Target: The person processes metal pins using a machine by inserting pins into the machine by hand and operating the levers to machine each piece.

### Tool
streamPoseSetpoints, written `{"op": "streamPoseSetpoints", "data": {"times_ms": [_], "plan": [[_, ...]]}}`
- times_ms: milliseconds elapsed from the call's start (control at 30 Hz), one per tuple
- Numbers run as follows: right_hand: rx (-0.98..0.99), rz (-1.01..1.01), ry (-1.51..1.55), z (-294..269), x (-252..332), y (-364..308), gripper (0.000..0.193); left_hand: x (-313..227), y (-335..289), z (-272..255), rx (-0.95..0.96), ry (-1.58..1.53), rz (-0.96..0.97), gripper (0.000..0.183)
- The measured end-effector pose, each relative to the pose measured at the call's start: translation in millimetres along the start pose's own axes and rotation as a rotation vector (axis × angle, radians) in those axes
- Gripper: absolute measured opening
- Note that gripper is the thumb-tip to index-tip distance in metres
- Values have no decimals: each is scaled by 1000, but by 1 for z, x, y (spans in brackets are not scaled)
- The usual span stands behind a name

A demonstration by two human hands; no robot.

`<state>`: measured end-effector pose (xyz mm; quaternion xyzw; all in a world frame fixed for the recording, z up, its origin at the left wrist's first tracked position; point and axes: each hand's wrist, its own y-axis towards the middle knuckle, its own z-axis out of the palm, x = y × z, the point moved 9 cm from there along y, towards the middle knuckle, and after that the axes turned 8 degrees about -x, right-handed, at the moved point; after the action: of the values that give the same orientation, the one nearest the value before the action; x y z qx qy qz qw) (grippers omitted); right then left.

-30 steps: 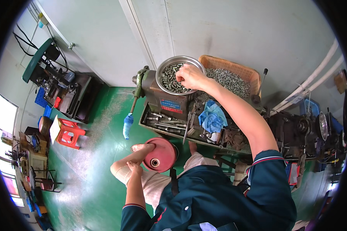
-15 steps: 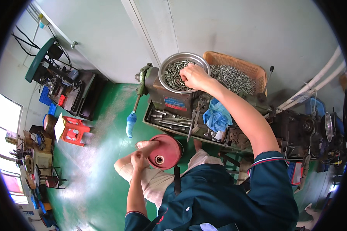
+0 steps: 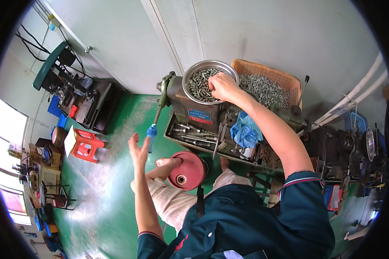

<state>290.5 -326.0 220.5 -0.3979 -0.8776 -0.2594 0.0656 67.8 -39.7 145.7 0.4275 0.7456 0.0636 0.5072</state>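
The right hand (image 3: 222, 86) is reaching into a round metal bowl (image 3: 194, 71) sitting on top of a dark machine (image 3: 190, 108), fingers curled down among the small grey metal parts (image 3: 199, 84) heaped inside; whether it is actually pinching any of them cannot be told. The parts are short, dull-silver and cylindrical, lying jumbled in all directions. Just beside the bowl, an orange basket (image 3: 281, 80) is holding a larger pile of similar shiny pieces. The left hand (image 3: 138, 151) is hanging open and empty in the air, fingers spread, above the green floor (image 3: 95, 198), near the machine's blue-handled lever (image 3: 151, 131). A red wheel (image 3: 186, 170) is sitting by the person's knees, and a blue rag (image 3: 245, 129) is lying on the machine's tray.
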Motion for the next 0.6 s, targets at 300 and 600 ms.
{"op": "streamPoseSetpoints", "data": {"times_ms": [300,600], "plan": [[22,-20,62,2,-5,-1,9,-25,-9,38,250,428,-32,30],[83,-31,-27,5,1,0,8,-21,-6,46,159,426,-50,27]]}}
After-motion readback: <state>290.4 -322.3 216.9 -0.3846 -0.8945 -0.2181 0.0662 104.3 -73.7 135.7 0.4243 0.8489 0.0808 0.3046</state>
